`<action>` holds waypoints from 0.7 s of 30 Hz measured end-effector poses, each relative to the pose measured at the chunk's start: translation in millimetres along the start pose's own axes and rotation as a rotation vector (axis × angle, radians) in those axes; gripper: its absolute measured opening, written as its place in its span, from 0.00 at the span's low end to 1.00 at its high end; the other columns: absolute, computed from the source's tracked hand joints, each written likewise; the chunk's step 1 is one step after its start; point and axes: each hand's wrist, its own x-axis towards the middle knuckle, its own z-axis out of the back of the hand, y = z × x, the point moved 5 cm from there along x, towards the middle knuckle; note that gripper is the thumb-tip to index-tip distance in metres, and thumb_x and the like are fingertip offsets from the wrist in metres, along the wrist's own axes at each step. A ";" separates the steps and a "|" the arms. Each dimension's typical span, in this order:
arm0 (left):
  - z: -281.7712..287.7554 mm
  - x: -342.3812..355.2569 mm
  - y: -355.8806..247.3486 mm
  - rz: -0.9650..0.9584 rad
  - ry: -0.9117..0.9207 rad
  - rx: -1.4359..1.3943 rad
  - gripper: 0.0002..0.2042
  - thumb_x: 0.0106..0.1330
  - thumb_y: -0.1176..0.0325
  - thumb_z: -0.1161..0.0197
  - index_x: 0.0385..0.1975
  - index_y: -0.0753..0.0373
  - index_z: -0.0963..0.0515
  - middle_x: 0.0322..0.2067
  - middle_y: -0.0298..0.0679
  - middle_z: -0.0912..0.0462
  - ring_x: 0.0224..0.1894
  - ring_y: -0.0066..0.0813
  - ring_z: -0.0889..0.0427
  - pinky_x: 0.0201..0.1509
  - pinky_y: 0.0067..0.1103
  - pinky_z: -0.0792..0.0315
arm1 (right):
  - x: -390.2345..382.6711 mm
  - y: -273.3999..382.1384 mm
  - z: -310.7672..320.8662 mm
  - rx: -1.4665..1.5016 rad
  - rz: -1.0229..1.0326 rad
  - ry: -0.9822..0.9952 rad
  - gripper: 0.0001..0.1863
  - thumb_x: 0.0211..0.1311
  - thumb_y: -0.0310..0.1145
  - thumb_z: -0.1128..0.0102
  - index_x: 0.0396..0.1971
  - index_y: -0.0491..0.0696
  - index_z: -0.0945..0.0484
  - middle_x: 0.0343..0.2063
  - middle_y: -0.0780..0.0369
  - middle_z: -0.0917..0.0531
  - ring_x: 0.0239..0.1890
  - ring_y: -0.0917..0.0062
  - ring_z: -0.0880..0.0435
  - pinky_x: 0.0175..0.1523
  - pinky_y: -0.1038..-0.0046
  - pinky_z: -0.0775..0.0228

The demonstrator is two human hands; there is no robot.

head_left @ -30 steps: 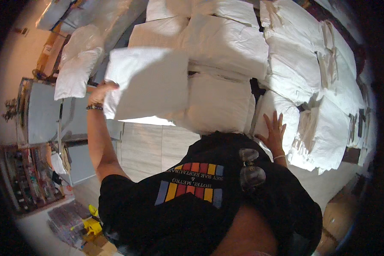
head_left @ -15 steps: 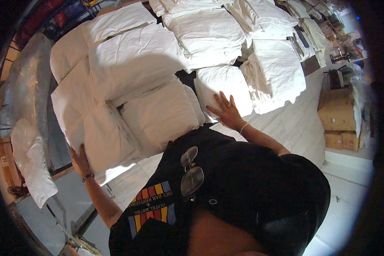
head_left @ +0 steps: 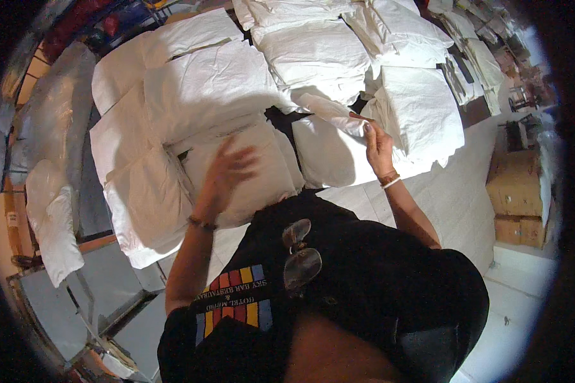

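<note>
My right hand (head_left: 379, 152) pinches the edge of a folded white cloth (head_left: 331, 111). That cloth is raised off a pile of folded white cloths (head_left: 326, 153), which lies in partial shadow below it. To the left, my left hand (head_left: 229, 173) is smeared by motion, its fingers apart and holding nothing. It hovers over or just touches another white cloth pile (head_left: 271, 156); which of the two I cannot tell. Left of that hand lies a further cloth pile (head_left: 144, 195) at the near corner.
More folded white piles (head_left: 313, 54) fill the far side, and one (head_left: 421, 105) stands at the right. Cardboard boxes (head_left: 516, 185) are stacked at the far right. On the left are a plastic-wrapped bundle (head_left: 61, 121) and a white cloth roll (head_left: 52, 223).
My left hand has left the near-left pile and swung right over the middle one. My right hand, flat on its pile before, has moved up and right and lifted a cloth.
</note>
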 end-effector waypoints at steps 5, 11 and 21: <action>-107.2 61.1 58.7 0.533 0.005 -0.606 0.29 0.73 0.44 0.48 0.65 0.59 0.35 0.58 0.49 0.24 0.57 0.47 0.22 0.61 0.42 0.25 | -30.8 70.7 -17.5 0.046 0.370 0.299 0.12 0.68 0.32 0.41 0.48 0.50 0.17 0.50 0.58 0.14 0.47 0.69 0.13 0.47 0.75 0.22; -84.6 48.4 19.9 0.122 -0.198 -0.341 0.19 0.65 0.66 0.39 0.54 0.67 0.27 0.50 0.45 0.19 0.53 0.41 0.19 0.59 0.36 0.24 | -55.0 108.9 -33.6 -0.067 0.735 0.430 0.17 0.59 0.39 0.31 0.48 0.53 0.18 0.60 0.63 0.20 0.67 0.61 0.27 0.72 0.56 0.42; 2.6 -115.3 -122.8 -0.863 -0.617 -0.389 0.21 0.67 0.63 0.43 0.57 0.67 0.28 0.54 0.45 0.21 0.56 0.43 0.22 0.64 0.39 0.28 | -11.5 90.3 -26.0 0.432 0.353 0.022 0.10 0.69 0.26 0.45 0.47 0.43 0.20 0.51 0.54 0.16 0.59 0.63 0.20 0.65 0.63 0.33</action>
